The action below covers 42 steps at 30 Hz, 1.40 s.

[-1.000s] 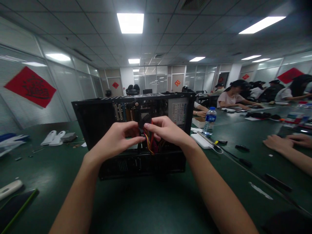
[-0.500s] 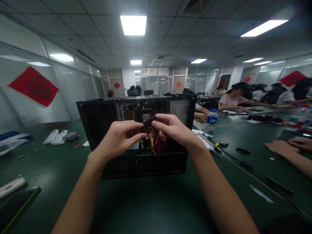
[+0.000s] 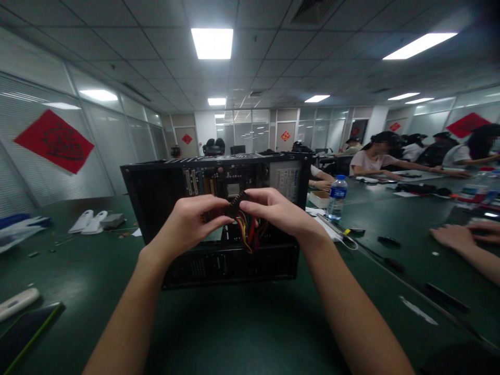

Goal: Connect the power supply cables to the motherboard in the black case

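Observation:
An open black computer case [image 3: 156,192] lies on its side on the green table [image 3: 242,323], its circuit board and power supply facing me. In front of it, my left hand [image 3: 187,224] and my right hand [image 3: 273,211] both pinch a black power connector [image 3: 235,203]. A bundle of red, yellow and black wires [image 3: 248,234] hangs from the connector down into the case. Both hands have their fingers closed on the connector, thumbs and fingertips almost touching each other.
A water bottle [image 3: 336,197] and a white box stand right of the case. Black tools and cables [image 3: 386,260] lie on the right. Another person's hands [image 3: 461,234] rest at the right edge. White objects [image 3: 88,221] and a phone [image 3: 23,333] lie at the left. Several people sit behind.
Both hands have lifted the connector slightly and turned it between the fingertips. The case has not moved; the view shifted a little.

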Each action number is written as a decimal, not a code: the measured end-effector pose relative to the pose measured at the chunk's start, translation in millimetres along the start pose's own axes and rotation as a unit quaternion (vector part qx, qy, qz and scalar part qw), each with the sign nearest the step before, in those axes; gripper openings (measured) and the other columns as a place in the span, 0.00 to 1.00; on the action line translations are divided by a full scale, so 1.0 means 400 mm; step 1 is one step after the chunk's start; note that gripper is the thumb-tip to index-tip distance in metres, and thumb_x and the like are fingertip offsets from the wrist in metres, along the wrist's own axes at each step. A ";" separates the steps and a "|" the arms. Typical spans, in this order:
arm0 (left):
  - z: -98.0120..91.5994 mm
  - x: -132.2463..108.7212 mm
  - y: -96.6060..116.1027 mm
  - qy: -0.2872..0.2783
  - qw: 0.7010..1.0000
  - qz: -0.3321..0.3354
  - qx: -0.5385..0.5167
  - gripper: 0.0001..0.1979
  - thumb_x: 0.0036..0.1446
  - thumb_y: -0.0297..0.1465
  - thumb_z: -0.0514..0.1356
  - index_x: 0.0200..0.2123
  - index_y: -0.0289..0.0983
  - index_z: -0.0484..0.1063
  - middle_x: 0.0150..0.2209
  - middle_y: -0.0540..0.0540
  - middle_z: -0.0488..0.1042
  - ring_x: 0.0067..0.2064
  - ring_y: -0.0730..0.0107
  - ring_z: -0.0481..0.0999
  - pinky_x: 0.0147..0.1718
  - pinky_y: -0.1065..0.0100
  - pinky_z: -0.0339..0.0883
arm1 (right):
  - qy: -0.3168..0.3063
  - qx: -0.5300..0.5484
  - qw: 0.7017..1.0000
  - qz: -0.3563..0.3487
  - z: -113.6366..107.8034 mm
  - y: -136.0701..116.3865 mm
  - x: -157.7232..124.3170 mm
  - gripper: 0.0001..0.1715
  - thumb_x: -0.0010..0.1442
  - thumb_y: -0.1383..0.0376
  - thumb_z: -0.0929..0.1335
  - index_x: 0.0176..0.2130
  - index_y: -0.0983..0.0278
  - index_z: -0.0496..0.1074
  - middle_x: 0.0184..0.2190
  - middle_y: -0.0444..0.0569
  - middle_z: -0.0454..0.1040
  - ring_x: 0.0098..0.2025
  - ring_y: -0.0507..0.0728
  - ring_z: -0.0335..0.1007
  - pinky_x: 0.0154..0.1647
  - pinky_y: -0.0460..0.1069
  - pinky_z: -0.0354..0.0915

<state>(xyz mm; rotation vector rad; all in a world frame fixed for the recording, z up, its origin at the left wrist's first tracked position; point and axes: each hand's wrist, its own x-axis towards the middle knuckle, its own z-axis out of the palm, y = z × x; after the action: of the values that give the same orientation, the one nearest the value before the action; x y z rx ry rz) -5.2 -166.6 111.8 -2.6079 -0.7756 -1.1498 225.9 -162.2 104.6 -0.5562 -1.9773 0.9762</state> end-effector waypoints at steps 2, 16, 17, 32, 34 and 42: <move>-0.001 -0.001 0.003 0.000 1.000 -0.011 -0.003 0.17 0.59 0.42 0.65 0.46 0.37 0.78 0.39 0.44 0.82 0.36 0.68 0.80 0.40 0.70 0.74 | -0.001 0.005 1.000 -0.003 0.000 -0.004 -0.003 0.17 0.63 0.53 0.69 0.38 0.66 0.73 0.31 0.44 0.72 0.30 0.49 0.65 0.30 0.44 0.62; -0.017 -0.001 0.010 -0.040 0.998 -0.019 -0.042 0.25 0.60 0.39 0.65 0.58 0.39 0.70 0.38 0.47 0.80 0.37 0.69 0.79 0.38 0.71 0.74 | -0.002 -0.015 0.999 -0.033 0.009 -0.004 -0.001 0.19 0.64 0.60 0.69 0.51 0.67 0.74 0.37 0.47 0.75 0.32 0.49 0.66 0.29 0.43 0.62; -0.019 -0.002 0.009 -0.041 0.998 -0.020 -0.043 0.25 0.60 0.39 0.65 0.58 0.38 0.70 0.38 0.47 0.80 0.37 0.69 0.79 0.39 0.70 0.75 | -0.004 -0.017 0.999 -0.033 0.008 -0.003 -0.001 0.19 0.64 0.60 0.69 0.51 0.67 0.74 0.37 0.47 0.75 0.32 0.49 0.66 0.29 0.43 0.62; -0.010 -0.004 0.012 -0.066 0.996 0.014 -0.050 0.32 0.57 0.38 0.68 0.63 0.39 0.66 0.44 0.45 0.79 0.41 0.68 0.78 0.44 0.68 0.74 | -0.043 -0.099 0.993 -0.044 0.011 -0.028 -0.012 0.20 0.65 0.61 0.68 0.53 0.69 0.74 0.39 0.48 0.77 0.39 0.53 0.70 0.41 0.48 0.67; -0.007 -0.006 0.012 -0.073 0.996 0.019 -0.047 0.32 0.57 0.38 0.67 0.64 0.41 0.65 0.46 0.45 0.79 0.42 0.68 0.78 0.44 0.67 0.74 | -0.055 -0.098 0.993 -0.046 0.010 -0.026 -0.010 0.20 0.65 0.61 0.68 0.54 0.68 0.74 0.41 0.48 0.77 0.41 0.54 0.71 0.44 0.49 0.68; -0.002 -0.005 0.012 -0.084 0.996 0.013 -0.033 0.30 0.60 0.38 0.65 0.64 0.41 0.65 0.53 0.42 0.76 0.48 0.63 0.78 0.50 0.62 0.73 | 0.012 -0.072 0.997 -0.016 0.022 0.014 0.002 0.41 0.63 0.61 0.69 0.69 0.67 0.54 0.43 0.51 0.77 0.41 0.55 0.73 0.45 0.53 0.71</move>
<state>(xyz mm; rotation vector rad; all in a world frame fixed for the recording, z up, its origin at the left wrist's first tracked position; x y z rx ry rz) -4.4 -171.6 111.0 -2.7894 -0.7436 -0.9755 218.2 -162.2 97.4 -0.6100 -2.0409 0.8073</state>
